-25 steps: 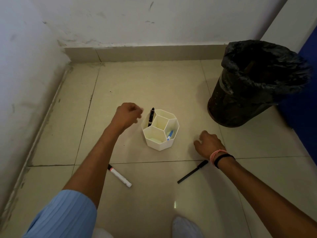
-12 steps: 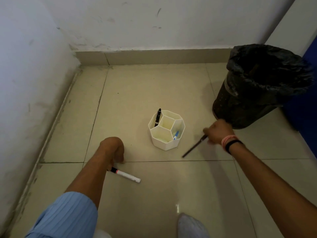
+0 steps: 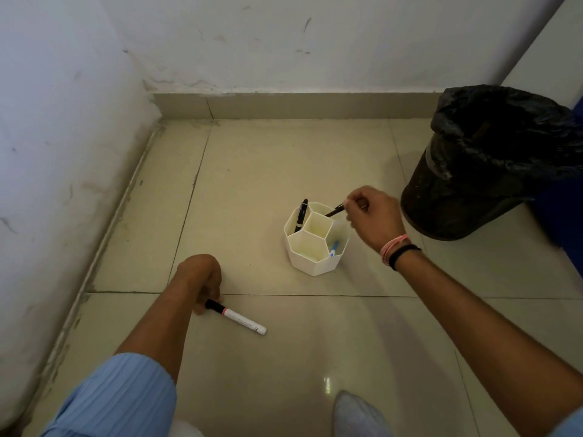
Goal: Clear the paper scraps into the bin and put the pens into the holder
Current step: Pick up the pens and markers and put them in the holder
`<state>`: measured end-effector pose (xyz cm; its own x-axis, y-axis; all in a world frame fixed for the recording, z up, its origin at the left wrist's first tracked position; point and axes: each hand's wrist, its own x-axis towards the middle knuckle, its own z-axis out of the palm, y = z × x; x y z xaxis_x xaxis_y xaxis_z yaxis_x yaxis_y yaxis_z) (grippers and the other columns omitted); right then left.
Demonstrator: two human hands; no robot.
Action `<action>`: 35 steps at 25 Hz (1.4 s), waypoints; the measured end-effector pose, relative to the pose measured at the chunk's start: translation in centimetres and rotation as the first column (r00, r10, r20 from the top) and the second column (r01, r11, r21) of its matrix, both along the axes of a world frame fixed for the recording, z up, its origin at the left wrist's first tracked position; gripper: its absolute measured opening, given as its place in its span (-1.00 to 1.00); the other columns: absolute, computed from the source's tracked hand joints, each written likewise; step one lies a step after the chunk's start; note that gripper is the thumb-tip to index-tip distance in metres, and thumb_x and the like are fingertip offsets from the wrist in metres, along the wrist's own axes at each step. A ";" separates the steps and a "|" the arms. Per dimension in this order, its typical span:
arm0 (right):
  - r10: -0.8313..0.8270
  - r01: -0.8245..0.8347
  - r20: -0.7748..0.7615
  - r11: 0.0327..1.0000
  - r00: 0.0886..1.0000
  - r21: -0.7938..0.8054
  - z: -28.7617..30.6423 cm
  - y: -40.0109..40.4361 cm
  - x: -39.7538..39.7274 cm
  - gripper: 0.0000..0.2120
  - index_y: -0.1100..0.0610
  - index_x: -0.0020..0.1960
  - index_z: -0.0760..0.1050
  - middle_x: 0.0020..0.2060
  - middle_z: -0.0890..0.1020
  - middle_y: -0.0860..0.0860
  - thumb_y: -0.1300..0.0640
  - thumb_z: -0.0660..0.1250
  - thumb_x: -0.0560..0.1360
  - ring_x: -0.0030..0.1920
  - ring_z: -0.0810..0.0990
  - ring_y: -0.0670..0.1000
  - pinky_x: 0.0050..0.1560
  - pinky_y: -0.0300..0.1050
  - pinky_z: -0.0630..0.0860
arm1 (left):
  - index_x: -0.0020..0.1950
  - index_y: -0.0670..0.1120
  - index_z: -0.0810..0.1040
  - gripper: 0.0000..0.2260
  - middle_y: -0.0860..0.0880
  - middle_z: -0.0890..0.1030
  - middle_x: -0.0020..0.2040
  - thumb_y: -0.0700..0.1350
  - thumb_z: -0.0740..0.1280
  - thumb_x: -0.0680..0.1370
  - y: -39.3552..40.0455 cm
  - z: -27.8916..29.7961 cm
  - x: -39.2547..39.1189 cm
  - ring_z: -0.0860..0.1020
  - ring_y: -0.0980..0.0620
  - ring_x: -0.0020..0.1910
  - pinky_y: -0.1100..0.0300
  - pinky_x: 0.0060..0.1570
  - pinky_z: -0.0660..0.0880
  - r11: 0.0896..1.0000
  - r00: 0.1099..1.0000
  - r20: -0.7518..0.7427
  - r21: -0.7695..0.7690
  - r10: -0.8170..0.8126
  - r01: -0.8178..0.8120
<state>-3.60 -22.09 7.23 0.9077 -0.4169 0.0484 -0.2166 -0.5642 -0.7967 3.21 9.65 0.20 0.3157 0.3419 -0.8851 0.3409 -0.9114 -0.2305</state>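
Note:
A white holder (image 3: 315, 261) with several honeycomb compartments stands on the tiled floor. One black pen (image 3: 301, 215) stands in its back left cell and a blue pen (image 3: 333, 248) lies in the right cell. My right hand (image 3: 373, 217) pinches a thin black pen (image 3: 335, 210) whose tip dips into the back right cell. My left hand (image 3: 202, 279) is curled on the floor, fingers on the black cap of a white marker (image 3: 238, 318) that lies flat. No paper scraps are in view.
A black bin (image 3: 473, 184) lined with a black bag stands at the right, just behind my right hand. Walls close the left and back sides. A blue surface (image 3: 564, 212) sits at the far right edge. My knee (image 3: 359, 414) shows at the bottom.
My right hand has lifted the thin black pen from the floor and carried it over the holder. My left hand dropped from the holder to the white marker.

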 end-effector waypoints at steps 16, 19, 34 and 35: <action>-0.174 0.188 -0.118 0.974 0.978 0.127 -4.1 -1.9 -1.8 -0.81 0.20 -0.03 0.61 -0.14 0.69 0.17 0.10 0.28 0.60 -0.11 0.69 0.20 0.04 0.23 0.66 | -0.18 -0.28 0.53 -0.86 -0.19 0.57 -0.19 -0.33 0.35 0.59 0.4 0.5 0.5 0.57 -0.03 -0.28 0.18 -0.07 0.65 0.953 0.998 0.014 -0.299 0.059 -0.053; -0.171 0.186 -0.117 0.974 0.978 0.128 -4.2 -2.0 -1.8 -0.83 0.18 -0.03 0.60 -0.13 0.69 0.16 0.11 0.28 0.60 -0.10 0.69 0.20 0.05 0.23 0.66 | -0.09 -0.31 0.62 -0.94 -0.22 0.68 -0.12 -0.39 0.47 0.47 -0.1 4.2 1.4 0.64 -0.06 -0.18 0.17 -0.16 0.67 0.823 0.964 0.160 -0.561 0.214 -0.090; -0.150 0.167 -0.140 0.979 0.979 0.117 -4.8 -2.0 -3.0 -0.86 0.14 -0.07 0.60 -0.17 0.69 0.13 0.16 0.28 0.58 -0.12 0.69 0.18 0.04 0.20 0.66 | 0.01 -0.40 0.61 -0.77 -0.27 0.70 -0.02 -0.35 0.53 0.42 -8.4 10.2 1.2 0.71 -0.06 -0.16 0.20 -0.15 0.68 0.384 0.741 0.174 -0.915 0.648 -0.121; -0.143 0.159 -0.144 0.981 0.979 0.111 -5.0 -2.0 -3.2 -0.87 0.14 -0.06 0.59 -0.16 0.69 0.13 0.16 0.28 0.59 -0.11 0.69 0.17 0.05 0.20 0.66 | 0.06 -0.43 0.60 -0.72 -0.28 0.69 -0.01 -0.35 0.54 0.42 -8.7 9.9 1.1 0.71 -0.07 -0.15 0.19 -0.15 0.68 0.387 0.739 0.173 -0.913 0.651 -0.127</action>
<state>-6.77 -24.10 2.27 0.8284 -0.5450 -0.1292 -0.4017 -0.4174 -0.8151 4.32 0.99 10.13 0.7755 -0.2405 -0.5838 0.5199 -0.2816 0.8065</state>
